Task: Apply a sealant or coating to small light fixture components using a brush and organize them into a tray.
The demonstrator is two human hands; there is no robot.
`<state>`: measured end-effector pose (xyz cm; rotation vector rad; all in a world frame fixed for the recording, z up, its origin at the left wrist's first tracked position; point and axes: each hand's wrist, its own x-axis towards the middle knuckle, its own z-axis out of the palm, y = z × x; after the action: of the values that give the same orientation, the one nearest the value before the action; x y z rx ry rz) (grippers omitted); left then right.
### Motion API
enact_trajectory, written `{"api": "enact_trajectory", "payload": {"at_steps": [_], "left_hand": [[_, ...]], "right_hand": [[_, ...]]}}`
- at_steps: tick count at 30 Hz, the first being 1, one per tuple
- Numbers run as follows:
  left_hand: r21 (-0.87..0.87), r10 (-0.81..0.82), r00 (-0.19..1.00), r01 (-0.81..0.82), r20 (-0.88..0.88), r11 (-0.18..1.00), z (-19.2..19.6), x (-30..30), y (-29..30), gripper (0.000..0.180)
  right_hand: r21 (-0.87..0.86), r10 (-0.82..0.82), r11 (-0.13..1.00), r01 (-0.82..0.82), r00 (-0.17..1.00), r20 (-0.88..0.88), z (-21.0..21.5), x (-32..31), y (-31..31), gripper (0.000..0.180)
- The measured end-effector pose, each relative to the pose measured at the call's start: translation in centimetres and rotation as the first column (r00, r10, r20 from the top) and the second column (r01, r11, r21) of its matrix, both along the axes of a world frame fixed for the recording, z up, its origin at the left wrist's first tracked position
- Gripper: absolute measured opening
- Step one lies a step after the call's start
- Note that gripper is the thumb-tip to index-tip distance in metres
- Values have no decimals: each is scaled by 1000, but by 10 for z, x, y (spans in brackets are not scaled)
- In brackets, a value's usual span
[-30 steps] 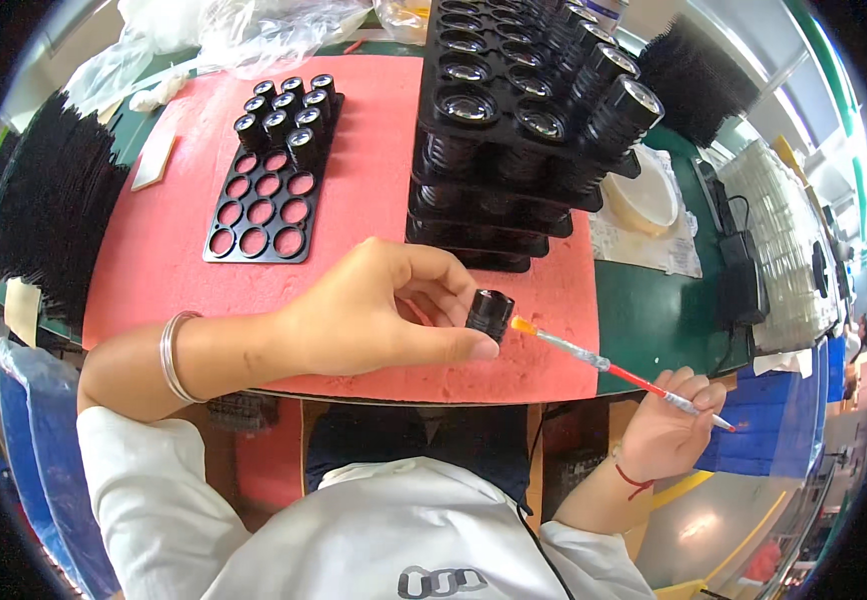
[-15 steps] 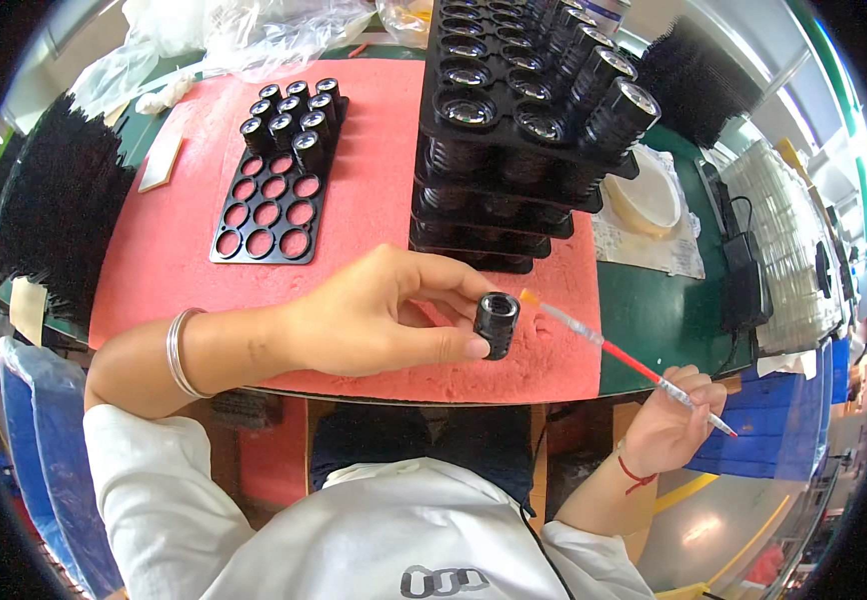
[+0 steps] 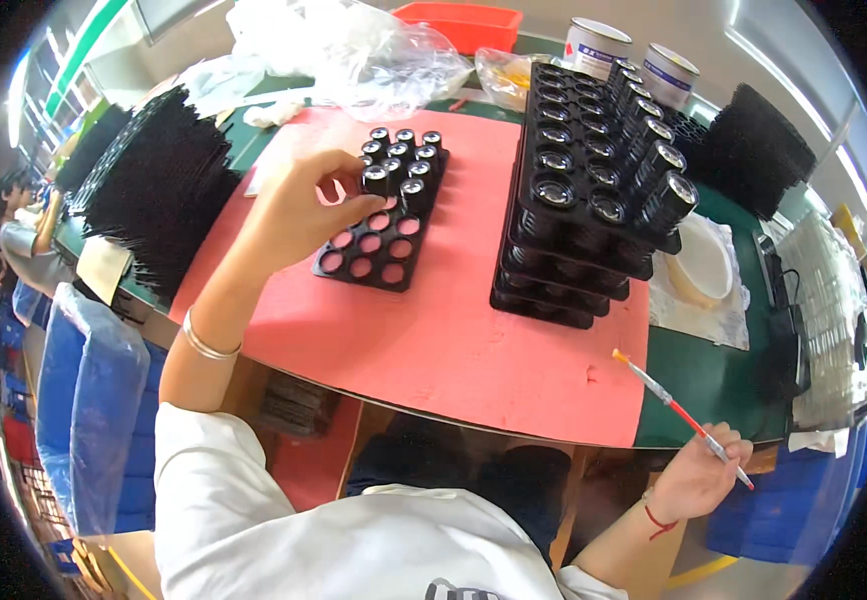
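Note:
At the partly filled black tray (image 3: 362, 287), my left hand (image 3: 299, 205) has thumb and fingers closed around a small black lens barrel (image 3: 376, 183). This barrel is upright beside the others, over the tray's left column; whether it sits in a hole is hidden. Several similar barrels with glassy tops fill the far rows, while round holes at the near end show pink through them. Low on the right, my right hand (image 3: 702, 472) is closed around a thin brush (image 3: 669, 402) with a red and clear handle. Its yellowish tip points up and left, over the pink mat (image 3: 434, 350).
A tall stack of black trays (image 3: 554, 260) full of lens barrels stands right of centre. Beside it is a white round dish (image 3: 699, 262) on paper. Cans (image 3: 597, 48), plastic bags (image 3: 354, 60) and a red bin (image 3: 464, 25) stand behind. Black tray stacks (image 3: 159, 195) flank the table.
My left hand has carried the lens barrel from the table's near middle to the tray at the far left. The view has shifted; my right hand still holds the brush.

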<state>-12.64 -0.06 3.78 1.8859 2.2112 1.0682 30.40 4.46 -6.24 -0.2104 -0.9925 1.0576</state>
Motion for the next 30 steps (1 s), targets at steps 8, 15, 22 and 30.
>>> {"api": "enact_trajectory", "payload": {"at_steps": [8, 15, 22, 30], "left_hand": [[-150, 135, 990, -141, -50, 978, -29, -17, 23, 27], [-166, 166, 961, -205, -221, 965, -24, -10, 13, 30], [390, -43, 998, 59, -48, 919, 6, 103, -40, 23], [739, -855, 463, 656, -235, 152, -16, 213, -33, 53]], "right_hand": [[-29, -118, 993, 118, 993, -5, 1, -10, -1, 16], [63, 107, 992, -106, 994, -8, 2, -6, -4, 10], [-69, -147, 987, 146, 989, -2, 0, -9, -5, 17], [-43, -91, 995, 87, 992, -89, 1, -4, 0, 14]]}}
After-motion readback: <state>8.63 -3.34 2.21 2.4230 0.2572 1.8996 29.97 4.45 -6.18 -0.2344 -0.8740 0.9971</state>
